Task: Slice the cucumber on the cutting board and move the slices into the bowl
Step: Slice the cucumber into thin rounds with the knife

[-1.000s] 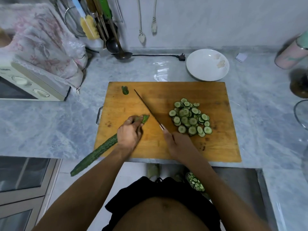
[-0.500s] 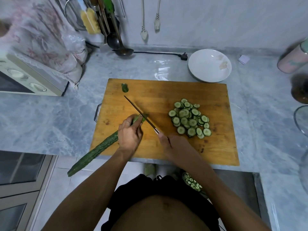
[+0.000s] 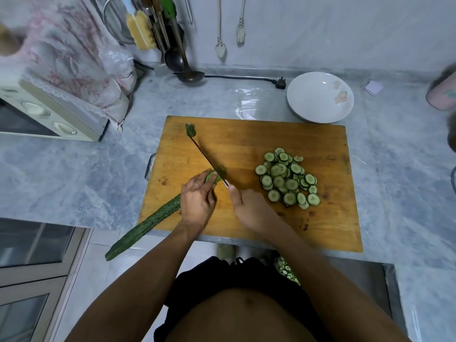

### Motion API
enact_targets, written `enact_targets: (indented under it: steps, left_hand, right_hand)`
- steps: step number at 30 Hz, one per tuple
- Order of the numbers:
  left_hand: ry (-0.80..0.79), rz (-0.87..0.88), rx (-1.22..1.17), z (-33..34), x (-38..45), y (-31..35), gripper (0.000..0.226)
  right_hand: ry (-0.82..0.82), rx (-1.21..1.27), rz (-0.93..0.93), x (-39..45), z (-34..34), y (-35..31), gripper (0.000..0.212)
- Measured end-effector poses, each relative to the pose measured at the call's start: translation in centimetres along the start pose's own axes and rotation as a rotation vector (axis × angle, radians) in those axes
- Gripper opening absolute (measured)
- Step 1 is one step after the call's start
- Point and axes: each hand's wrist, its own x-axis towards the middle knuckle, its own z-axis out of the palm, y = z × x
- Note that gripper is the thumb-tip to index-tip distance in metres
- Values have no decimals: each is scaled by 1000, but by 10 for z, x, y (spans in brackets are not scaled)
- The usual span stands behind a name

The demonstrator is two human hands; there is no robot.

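— Do we read any writing or brand here?
— No, we find none legible. We see a bumpy dark cucumber [image 3: 158, 215] lying on the wooden cutting board [image 3: 249, 141], its tail over the marbled surface [image 3: 74, 174] edge.
— And the grip?
— Our left hand [image 3: 197, 198] curls on the cucumber; our right hand [image 3: 249, 208] holds the thin knife [image 3: 208, 160] at its cut end. Round slices [image 3: 287, 178] are heaped near the white bowl [image 3: 320, 97].

Head view, steeply down, close
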Motion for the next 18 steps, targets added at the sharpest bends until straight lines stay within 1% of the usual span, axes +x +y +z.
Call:
enact_targets:
  steps: [4, 6, 10, 13, 15, 18]
  left_hand:
    - [2, -13, -46, -2, 0, 1, 41]
    - [-4, -47, -92, -4, 1, 3, 37]
    - [-45, -157, -261, -19, 11, 8, 33]
    - [-75, -146, -290, -31, 29, 15, 30]
    - [-151, -172, -254, -31, 52, 24, 28]
    - [-323, -300, -135, -21, 87, 43, 35]
  right_hand:
    - [70, -3, -40, 0, 10, 9, 59]
    - [73, -3, -55, -1, 10, 14, 55]
    - [78, 6, -65, -13, -9, 25, 52]
    - [101, 63, -83, -28, -28, 35, 52]
    - [133, 102, -88, -32, -40, 39, 52]
    - [179, 112, -72, -27, -52, 40, 55]
